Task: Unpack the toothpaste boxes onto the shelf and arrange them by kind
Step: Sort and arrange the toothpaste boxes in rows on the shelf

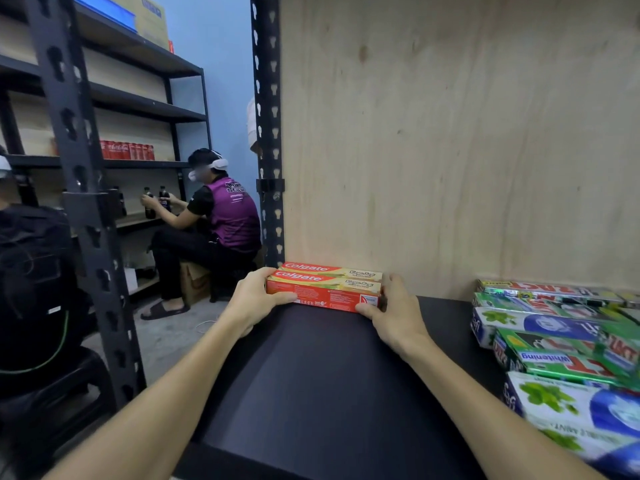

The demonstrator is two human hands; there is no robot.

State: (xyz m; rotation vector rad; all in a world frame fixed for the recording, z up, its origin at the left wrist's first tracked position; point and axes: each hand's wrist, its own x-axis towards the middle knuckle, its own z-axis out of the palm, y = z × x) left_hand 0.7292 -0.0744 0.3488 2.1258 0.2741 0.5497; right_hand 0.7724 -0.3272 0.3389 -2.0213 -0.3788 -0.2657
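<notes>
1. Two red Colgate toothpaste boxes (327,285) lie side by side, long edges touching, at the back left of the black shelf board (322,386). The rear box sits against the plywood back panel (450,133).
2. Left hand (258,299) — fingers curled round the left end of the pair, thumb on the front face of the near box. Clamped on the boxes.
3. Right hand (398,315) — fingers wrapped over the right end of the pair, thumb pressed to the front lower corner. Also clamped on the boxes.
4. Both forearms reach in from the bottom edge; the boxes are held between the two hands and appear to rest on the board.
5. Right side of the shelf: a loose pile of other toothpaste boxes (561,341) — green ones with red "ZACT" lettering and one marked "whitening", and white-and-blue ones with a green leaf print. They lie at mixed angles, overlapping, well apart from the Colgate pair.
6. A black slotted steel upright (266,133) stands at the shelf's back left corner.
7. Background left: a second shelving rack (138,109) with red Coca-Cola cans (126,150). A seated person in a purple vest (221,216) holds dark bottles (156,200) at it.
</notes>
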